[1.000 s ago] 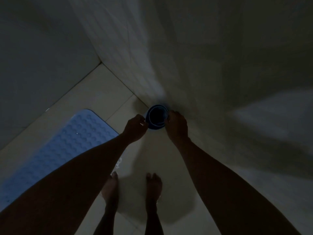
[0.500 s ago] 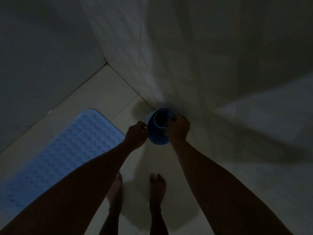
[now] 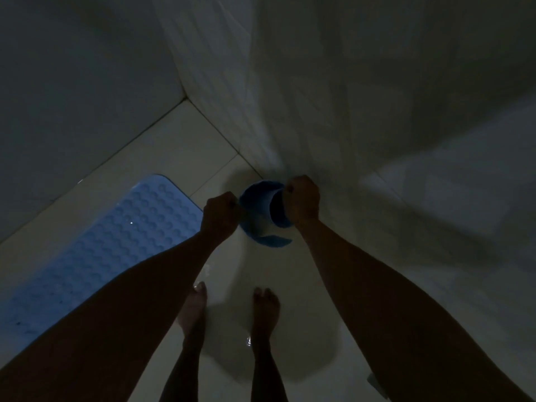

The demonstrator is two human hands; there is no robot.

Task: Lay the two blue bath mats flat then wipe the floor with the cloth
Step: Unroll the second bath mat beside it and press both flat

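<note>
Since a second ago the rolled blue rubber bath mat (image 3: 262, 216) has started to open: it was a tight tube, now a loose flap hangs at its 6 o'clock end. We hold it in mid-air, just off the tiled wall (image 3: 333, 111). Our left hand (image 3: 219, 216) is curled on the outer edge at the roll's 9 o'clock; our right hand (image 3: 302, 200) grips the core at 3 o'clock.

Step in hand, we judge: unrolling mat two. Next: pull the hands apart, lower it flat.

The flat pale-blue bubble-textured bath mat (image 3: 116, 242) lies at 8 o'clock. Wet cream floor tiles (image 3: 185, 146) between it and the wall give room; our bare feet (image 3: 229, 306) at 6 o'clock and the corner at 11 limit the span.
</note>
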